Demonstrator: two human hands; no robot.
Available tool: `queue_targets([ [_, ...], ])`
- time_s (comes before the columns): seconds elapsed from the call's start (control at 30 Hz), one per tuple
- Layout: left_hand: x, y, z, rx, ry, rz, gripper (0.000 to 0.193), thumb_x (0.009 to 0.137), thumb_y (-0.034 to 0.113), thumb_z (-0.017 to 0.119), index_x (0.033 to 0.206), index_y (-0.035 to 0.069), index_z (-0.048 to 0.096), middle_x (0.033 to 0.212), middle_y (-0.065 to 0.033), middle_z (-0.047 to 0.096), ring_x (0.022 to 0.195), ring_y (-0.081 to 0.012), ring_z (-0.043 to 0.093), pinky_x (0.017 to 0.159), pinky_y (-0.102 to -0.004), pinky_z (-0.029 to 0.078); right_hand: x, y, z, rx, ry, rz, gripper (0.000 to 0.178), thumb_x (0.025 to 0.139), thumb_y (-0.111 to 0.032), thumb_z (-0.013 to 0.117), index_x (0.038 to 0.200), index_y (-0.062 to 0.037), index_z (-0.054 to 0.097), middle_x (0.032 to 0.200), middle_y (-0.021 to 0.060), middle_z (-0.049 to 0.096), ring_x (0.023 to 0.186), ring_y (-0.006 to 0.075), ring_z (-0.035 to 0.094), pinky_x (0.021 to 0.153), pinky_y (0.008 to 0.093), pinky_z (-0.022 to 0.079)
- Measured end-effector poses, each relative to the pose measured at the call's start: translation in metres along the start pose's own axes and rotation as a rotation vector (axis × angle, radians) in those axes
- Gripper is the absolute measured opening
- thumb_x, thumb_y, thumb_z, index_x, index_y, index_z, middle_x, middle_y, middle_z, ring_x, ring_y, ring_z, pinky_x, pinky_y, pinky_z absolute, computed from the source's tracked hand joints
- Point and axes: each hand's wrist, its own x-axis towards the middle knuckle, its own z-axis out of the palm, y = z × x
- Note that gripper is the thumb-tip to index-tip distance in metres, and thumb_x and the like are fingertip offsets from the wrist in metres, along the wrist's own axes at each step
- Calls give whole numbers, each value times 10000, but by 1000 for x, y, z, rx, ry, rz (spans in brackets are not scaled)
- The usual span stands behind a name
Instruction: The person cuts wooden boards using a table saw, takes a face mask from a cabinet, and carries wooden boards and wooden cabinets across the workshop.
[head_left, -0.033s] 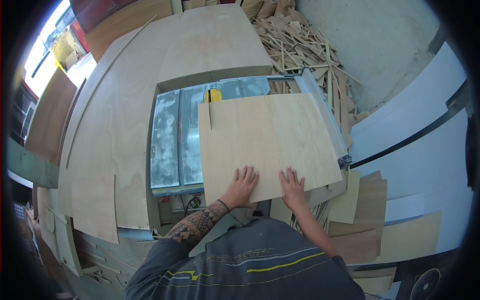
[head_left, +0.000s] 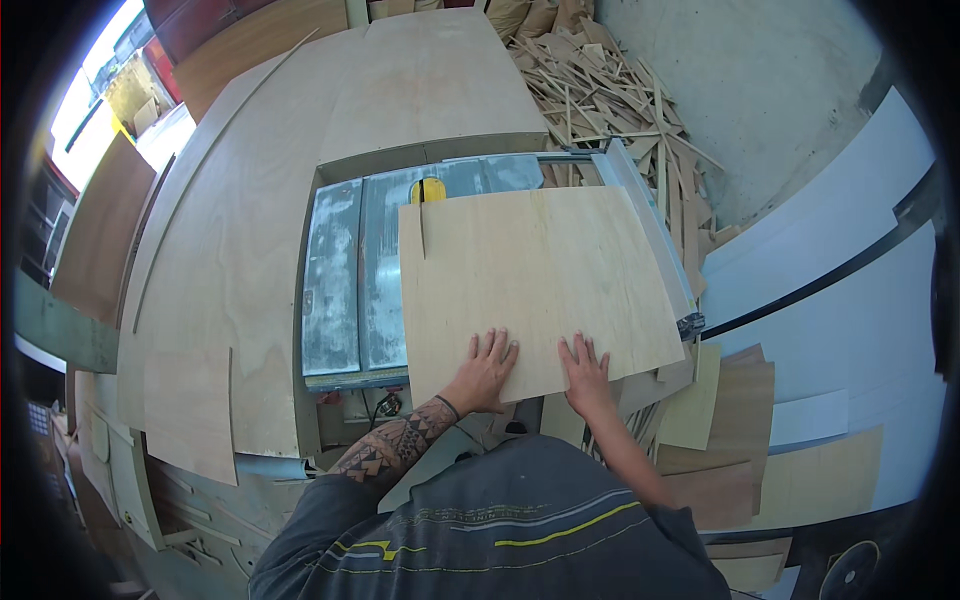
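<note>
Hardly anything has moved since the earlier frame: left hand [head_left: 482, 372] and right hand [head_left: 588, 378] lie flat and apart on the pale rectangular plywood board [head_left: 540, 285], partly over the blue-grey metal table [head_left: 333, 275]; the narrow dark slit [head_left: 423, 235] has not visibly lengthened.

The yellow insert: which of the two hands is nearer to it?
Left. The left hand rests on the plywood sheet, below and right of the yellow insert; the right hand rests farther right.
</note>
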Motion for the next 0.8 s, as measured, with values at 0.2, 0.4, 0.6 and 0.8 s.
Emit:
queue_targets([
  [0.2,25,-28,-6,50,-8,-19,1293,568,505,958,1578,-22,347,1628,-338,285,1526,-509,300,1238,-645,277,46,-2,-11,-54,-39,-10,868,852,14,688,1626,-176,345,1689,197,266,1560,427,295,1182,730,298],
  [0.4,38,-36,-12,18,-61,-65,1293,554,415,992,1588,1,335,1653,-326,258,1550,-495,265,1261,-607,268,69,12,-17,-8,-68,-42,872,839,-76,776,1607,-158,373,1659,210,307,1558,405,307,1192,680,330],
  [0.6,16,-20,20,-143,66,-51,972,800,334,870,1556,-22,374,1630,-315,319,1540,-486,301,1253,-574,303,23,50,-5,610,370,361,529,882,-196,810,1325,-30,571,1373,228,581,1300,335,562,1061,528,483],
  [0.8,14,-15,28,-56,193,-128,793,916,337,765,1514,-47,414,1604,-319,362,1507,-476,359,1226,-569,343,31,81,27,1401,267,845,292,1016,-248,716,1040,8,577,888,135,723,675,176,706,570,325,589],
])
